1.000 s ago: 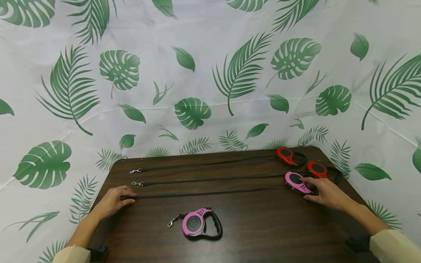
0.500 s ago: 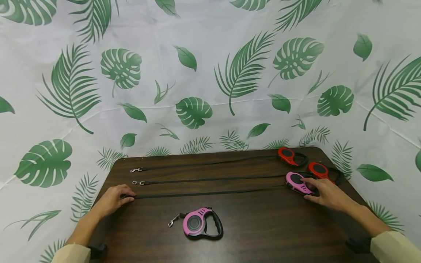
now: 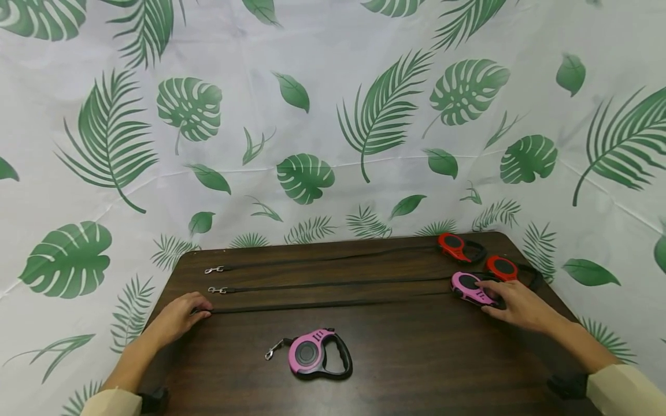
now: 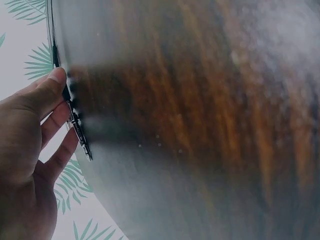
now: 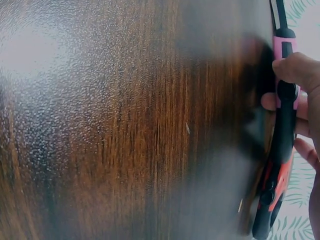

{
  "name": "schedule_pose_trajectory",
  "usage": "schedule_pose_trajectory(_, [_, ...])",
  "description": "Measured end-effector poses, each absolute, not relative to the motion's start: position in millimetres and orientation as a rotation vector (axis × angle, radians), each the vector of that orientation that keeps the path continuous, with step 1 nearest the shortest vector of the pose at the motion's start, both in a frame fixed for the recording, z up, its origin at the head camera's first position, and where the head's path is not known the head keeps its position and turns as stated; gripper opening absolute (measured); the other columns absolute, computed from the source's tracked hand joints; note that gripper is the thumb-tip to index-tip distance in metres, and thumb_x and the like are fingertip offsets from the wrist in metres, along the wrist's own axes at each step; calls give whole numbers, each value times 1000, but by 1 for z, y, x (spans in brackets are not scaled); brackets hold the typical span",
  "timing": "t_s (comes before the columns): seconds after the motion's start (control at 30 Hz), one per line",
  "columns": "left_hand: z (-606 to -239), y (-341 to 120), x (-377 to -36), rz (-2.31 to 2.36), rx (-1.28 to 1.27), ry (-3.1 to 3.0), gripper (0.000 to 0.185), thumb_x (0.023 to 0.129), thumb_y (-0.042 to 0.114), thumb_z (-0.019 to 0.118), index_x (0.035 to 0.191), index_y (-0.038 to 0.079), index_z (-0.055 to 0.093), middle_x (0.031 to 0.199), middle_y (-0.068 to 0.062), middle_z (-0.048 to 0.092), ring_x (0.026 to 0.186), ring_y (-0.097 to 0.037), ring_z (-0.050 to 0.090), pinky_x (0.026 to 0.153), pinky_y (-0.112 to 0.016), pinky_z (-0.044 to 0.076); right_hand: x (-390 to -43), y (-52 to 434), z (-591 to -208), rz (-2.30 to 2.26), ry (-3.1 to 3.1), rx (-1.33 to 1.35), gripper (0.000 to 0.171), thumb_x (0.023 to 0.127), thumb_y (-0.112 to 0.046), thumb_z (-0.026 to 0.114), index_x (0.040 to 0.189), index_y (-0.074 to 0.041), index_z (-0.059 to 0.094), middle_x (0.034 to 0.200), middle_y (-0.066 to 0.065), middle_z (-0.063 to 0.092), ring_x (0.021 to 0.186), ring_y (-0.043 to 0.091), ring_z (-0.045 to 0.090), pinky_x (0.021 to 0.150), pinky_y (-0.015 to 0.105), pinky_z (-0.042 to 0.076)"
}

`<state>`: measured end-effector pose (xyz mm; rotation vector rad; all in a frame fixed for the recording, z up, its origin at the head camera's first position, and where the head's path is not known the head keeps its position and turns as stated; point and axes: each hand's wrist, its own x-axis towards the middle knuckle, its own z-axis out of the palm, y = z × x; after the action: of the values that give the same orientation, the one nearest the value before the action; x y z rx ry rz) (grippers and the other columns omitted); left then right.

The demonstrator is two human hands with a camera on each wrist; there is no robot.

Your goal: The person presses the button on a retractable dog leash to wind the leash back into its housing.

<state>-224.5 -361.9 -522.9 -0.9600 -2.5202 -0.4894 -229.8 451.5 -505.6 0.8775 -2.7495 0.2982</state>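
I've got a pink-and-black plastic retractable leash [image 3: 465, 289] on my feed, lying flat toward the right end of the dark wood-grain table [image 3: 416, 358], with a black disc on its rounded case. The right hand [image 3: 515, 301] grips the case, just beside a red-and-black plastic leash [image 3: 502, 268]. Its thin black cord [image 3: 291, 307] runs out pretty much straight leftward, and the left hand [image 3: 182, 315] pinches the far end, small metal clip [image 4: 79, 131] poking past the fingertips.

Dark wood-grain table [image 3: 426, 358] beneath two pink leashes [image 3: 470, 288], two red leashes [image 3: 450, 247] and three, apparently flat, black cords [image 3: 281, 308]
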Motion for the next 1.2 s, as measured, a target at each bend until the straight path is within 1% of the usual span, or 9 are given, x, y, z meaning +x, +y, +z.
schedule_pose_trajectory(0.2, [-521,-365,-226,-483,-979,-2469,32,70,-9,90,88,10,71,86,2,66,75,-15,67,65,-32,54,-230,450,-502,298,-2740,886,56,83,-24,92,131,-4,70,99,-3,74,84,8,65,70,38,57])
schedule_pose_trajectory(0.43, [-516,-365,-228,-490,-1019,-2411,36,66,-14,90,88,7,70,86,-1,66,75,-16,66,68,-22,52,-232,449,-496,393,-2748,863,51,85,-16,90,130,-2,70,104,5,76,79,-1,53,66,29,51])
schedule_pose_trajectory(0.53, [-514,-365,-228,-511,-1022,-2388,38,65,-16,89,89,6,70,87,-2,67,75,-16,66,68,-21,52,-232,448,-493,396,-2744,851,49,85,-15,89,129,-3,71,108,8,77,82,3,60,69,33,55])
schedule_pose_trajectory(0.63, [-511,-366,-228,-516,-1005,-2382,39,65,-18,88,91,6,71,88,-3,69,76,-17,68,69,-22,53,-232,446,-489,394,-2744,815,46,86,-16,88,128,-5,73,111,10,77,88,12,68,74,42,59])
schedule_pose_trajectory(0.73, [-507,-367,-228,-517,-983,-2398,39,65,-18,88,91,5,71,87,-2,71,77,-19,70,67,-25,53,-232,445,-485,416,-2742,783,44,86,-17,88,126,-7,74,110,8,77,88,13,68,74,43,58])
schedule_pose_trajectory(0.87, [-504,-368,-228,-512,-965,-2435,36,67,-17,88,90,6,72,84,-2,73,75,-18,70,64,-30,55,-232,443,-481,509,-2748,746,40,88,-16,87,125,-9,74,103,1,75,77,2,54,65,29,47])
schedule_pose_trajectory(0.93, [-502,-369,-228,-501,-961,-2444,35,68,-16,88,90,6,72,84,-2,73,75,-18,71,64,-32,57,-232,442,-479,557,-2754,720,38,90,-17,86,125,-10,75,100,-2,74,75,1,49,64,25,41])
schedule_pose_trajectory(1.03, [-500,-368,-227,-491,-963,-2437,34,68,-15,88,90,6,72,83,-1,73,74,-17,70,64,-29,56,-233,441,-476,607,-2758,673,34,91,-19,85,124,-13,76,95,-4,71,72,2,46,62,24,37])
schedule_pose_trajectory(1.2, [-497,-368,-227,-492,-990,-2400,36,66,-17,88,90,5,71,82,-1,73,73,-13,69,66,-21,52,-233,440,-471,672,-2803,584,27,95,-24,82,121,-16,77,81,-5,56,61,3,40,54,25,33])
